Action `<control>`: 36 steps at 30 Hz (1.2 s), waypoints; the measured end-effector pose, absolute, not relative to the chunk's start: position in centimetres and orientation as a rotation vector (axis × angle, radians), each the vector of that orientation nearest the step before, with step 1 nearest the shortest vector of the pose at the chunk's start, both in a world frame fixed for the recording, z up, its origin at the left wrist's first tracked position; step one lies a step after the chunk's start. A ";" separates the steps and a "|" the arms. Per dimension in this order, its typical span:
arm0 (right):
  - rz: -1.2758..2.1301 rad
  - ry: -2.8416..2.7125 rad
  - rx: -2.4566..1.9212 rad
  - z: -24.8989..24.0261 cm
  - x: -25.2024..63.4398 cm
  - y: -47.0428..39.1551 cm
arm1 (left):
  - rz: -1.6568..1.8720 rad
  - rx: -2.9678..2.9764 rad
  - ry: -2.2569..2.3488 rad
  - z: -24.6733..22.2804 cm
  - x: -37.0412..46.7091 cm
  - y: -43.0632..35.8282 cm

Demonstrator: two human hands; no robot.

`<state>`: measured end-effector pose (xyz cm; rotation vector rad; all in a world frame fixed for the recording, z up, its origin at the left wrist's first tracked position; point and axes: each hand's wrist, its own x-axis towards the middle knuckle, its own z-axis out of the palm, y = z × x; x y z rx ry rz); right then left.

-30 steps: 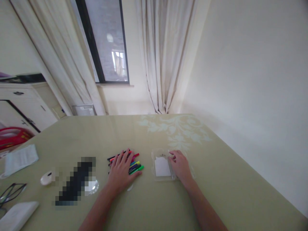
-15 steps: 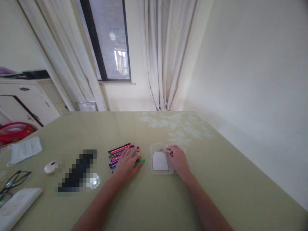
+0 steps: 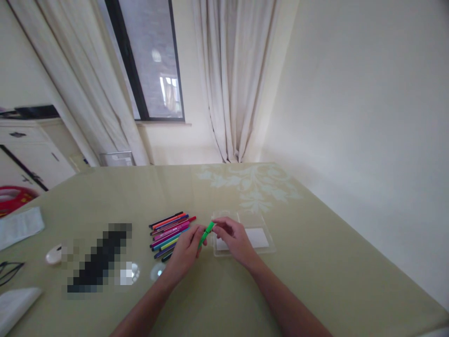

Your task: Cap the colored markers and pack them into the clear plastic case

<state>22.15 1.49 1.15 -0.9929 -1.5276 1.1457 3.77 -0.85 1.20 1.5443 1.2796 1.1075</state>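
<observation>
My left hand [image 3: 184, 252] is closed around a green felt-tip pen [image 3: 206, 235], which tilts up toward the right. The fingers of my right hand [image 3: 236, 239] are closed at the pen's upper end. Behind my right hand lies a clear plastic box [image 3: 250, 218] with white paper [image 3: 258, 238] in it; the hand hides part of both. To the left of my left hand, several coloured felt-tip pens [image 3: 171, 230] rest side by side on the table, some partly covered by that hand.
On the left of the table [image 3: 315, 271] are a pixelated dark object [image 3: 100, 262], a white mouse [image 3: 54, 255], glasses [image 3: 12, 272], a face mask [image 3: 21, 228] and a white packet-like object [image 3: 17, 306]. A wall [image 3: 368, 164] runs along the right edge.
My left hand has lifted the green pen off the table beside the other pens. My right hand has come left from the plastic box to the pen's upper end. The view has shifted slightly.
</observation>
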 end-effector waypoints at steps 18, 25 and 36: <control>1.001 -1.065 -1.194 1.4 25.8 4.4 | 0.867 2.390 1.310 -0.2 3.2 -1.6; 0.981 -1.287 -1.227 1.0 25.1 4.0 | 0.688 2.446 1.259 -0.9 3.2 -2.0; 0.968 -1.434 -1.204 0.2 23.8 3.7 | 0.702 2.437 1.213 -0.9 3.5 -1.9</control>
